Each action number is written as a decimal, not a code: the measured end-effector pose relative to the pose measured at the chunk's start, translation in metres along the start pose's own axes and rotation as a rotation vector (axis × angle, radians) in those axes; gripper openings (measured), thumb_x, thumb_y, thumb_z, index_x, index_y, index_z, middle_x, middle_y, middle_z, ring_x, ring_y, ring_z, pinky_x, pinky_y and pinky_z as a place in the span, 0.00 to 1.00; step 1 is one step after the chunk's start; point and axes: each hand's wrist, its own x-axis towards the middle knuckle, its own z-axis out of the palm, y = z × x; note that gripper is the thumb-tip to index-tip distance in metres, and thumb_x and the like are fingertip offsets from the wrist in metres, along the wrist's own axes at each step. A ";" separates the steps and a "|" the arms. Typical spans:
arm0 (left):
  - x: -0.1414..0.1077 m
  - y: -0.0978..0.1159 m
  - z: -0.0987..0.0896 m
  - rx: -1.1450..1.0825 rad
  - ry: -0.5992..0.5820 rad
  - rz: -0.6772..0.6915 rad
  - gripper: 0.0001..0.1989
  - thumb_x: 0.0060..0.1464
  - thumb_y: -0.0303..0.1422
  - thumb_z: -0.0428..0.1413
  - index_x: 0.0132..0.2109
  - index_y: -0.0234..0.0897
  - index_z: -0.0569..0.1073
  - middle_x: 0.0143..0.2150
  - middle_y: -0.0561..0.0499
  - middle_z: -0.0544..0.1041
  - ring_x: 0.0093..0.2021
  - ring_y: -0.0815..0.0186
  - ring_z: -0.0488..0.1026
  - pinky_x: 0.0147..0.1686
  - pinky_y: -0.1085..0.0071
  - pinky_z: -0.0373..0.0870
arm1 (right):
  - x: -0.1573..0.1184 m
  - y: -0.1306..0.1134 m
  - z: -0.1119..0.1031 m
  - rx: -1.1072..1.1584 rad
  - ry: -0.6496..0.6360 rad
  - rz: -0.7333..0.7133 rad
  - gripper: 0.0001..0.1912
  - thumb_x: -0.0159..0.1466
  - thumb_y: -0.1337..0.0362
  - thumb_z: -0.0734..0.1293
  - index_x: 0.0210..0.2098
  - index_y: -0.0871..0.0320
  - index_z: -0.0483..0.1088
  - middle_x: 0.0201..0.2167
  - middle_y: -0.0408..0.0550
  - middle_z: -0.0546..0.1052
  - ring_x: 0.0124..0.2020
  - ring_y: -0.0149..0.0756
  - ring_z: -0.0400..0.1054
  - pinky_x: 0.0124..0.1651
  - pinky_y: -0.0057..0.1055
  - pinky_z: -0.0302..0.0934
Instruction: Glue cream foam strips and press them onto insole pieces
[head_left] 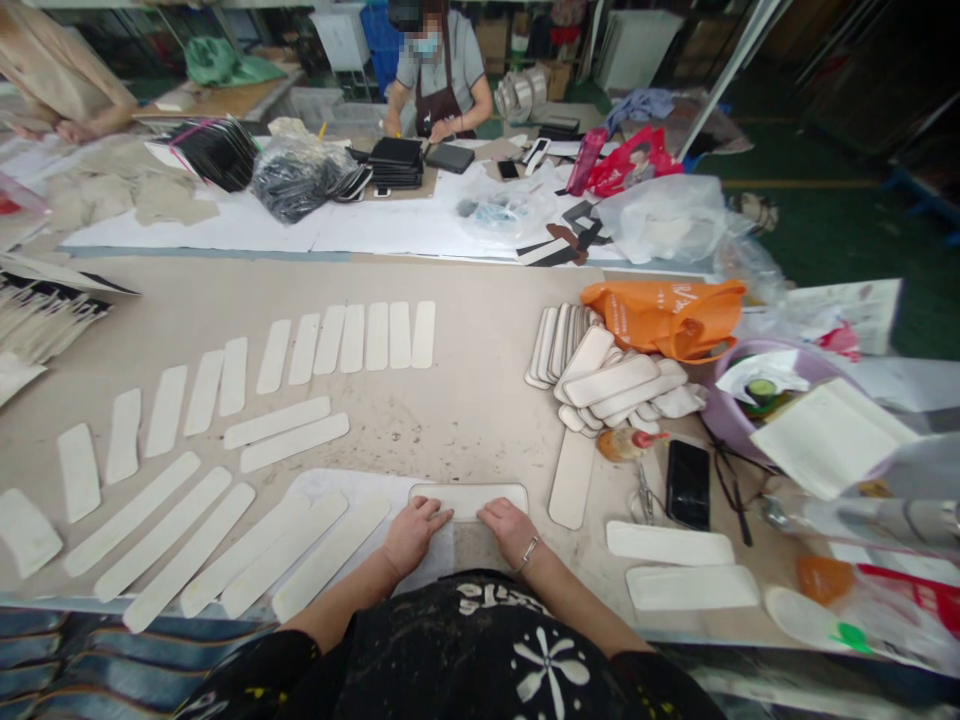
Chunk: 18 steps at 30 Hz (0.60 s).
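Observation:
A white rounded strip (pixel 469 496) lies crosswise on the table in front of my body. My left hand (pixel 416 530) presses its fingers on the strip's left part, and my right hand (pixel 508 527) has its fingertips on the right part. The fingers of both hands are bent and close together at the strip's near edge. Several long pale strips (pixel 176 555) lie slanted to the left, some of them on a white sheet (pixel 431 555). Shorter pale strips (pixel 377 336) form a curved row farther back. To the right is a pile of dark-edged strips (pixel 611 385).
At the right are a glue bottle (pixel 622 444), a phone (pixel 688 485), scissors (pixel 645 497), a purple basin (pixel 724 420) and an orange bag (pixel 667 315). Across the table (pixel 480 270) a person (pixel 442 75) handles dark pieces; another person's arms show at the far left.

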 end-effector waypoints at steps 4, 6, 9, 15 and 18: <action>0.000 0.000 -0.001 0.027 0.002 0.013 0.23 0.55 0.22 0.45 0.55 0.43 0.69 0.47 0.45 0.68 0.47 0.58 0.59 0.50 0.61 0.62 | 0.002 -0.003 -0.001 -0.025 -0.007 0.022 0.09 0.63 0.74 0.59 0.37 0.60 0.70 0.34 0.49 0.72 0.40 0.36 0.62 0.45 0.32 0.60; 0.001 0.000 -0.001 0.052 0.003 0.021 0.23 0.55 0.21 0.45 0.55 0.42 0.69 0.48 0.45 0.68 0.48 0.58 0.59 0.50 0.61 0.62 | 0.002 -0.004 -0.003 -0.042 -0.002 0.035 0.09 0.63 0.73 0.59 0.36 0.59 0.70 0.34 0.48 0.72 0.40 0.36 0.62 0.44 0.31 0.61; 0.001 0.000 0.000 0.079 0.011 0.031 0.22 0.56 0.22 0.46 0.55 0.41 0.69 0.47 0.45 0.68 0.47 0.58 0.59 0.49 0.62 0.62 | 0.001 -0.008 -0.006 -0.065 0.014 0.055 0.09 0.62 0.73 0.60 0.38 0.58 0.70 0.33 0.47 0.72 0.38 0.37 0.63 0.42 0.32 0.62; 0.004 -0.001 -0.002 0.099 0.000 0.045 0.21 0.57 0.24 0.45 0.55 0.43 0.68 0.46 0.45 0.68 0.47 0.58 0.59 0.49 0.60 0.63 | 0.017 -0.026 0.007 -0.043 0.057 -0.017 0.34 0.60 0.57 0.65 0.61 0.62 0.53 0.58 0.56 0.64 0.59 0.45 0.54 0.61 0.41 0.51; 0.007 0.001 -0.002 0.068 -0.036 0.018 0.20 0.58 0.24 0.44 0.55 0.42 0.69 0.47 0.44 0.68 0.47 0.58 0.59 0.49 0.60 0.63 | 0.020 -0.022 0.015 -0.058 0.024 0.023 0.40 0.61 0.49 0.62 0.64 0.65 0.47 0.65 0.60 0.50 0.66 0.49 0.41 0.65 0.48 0.42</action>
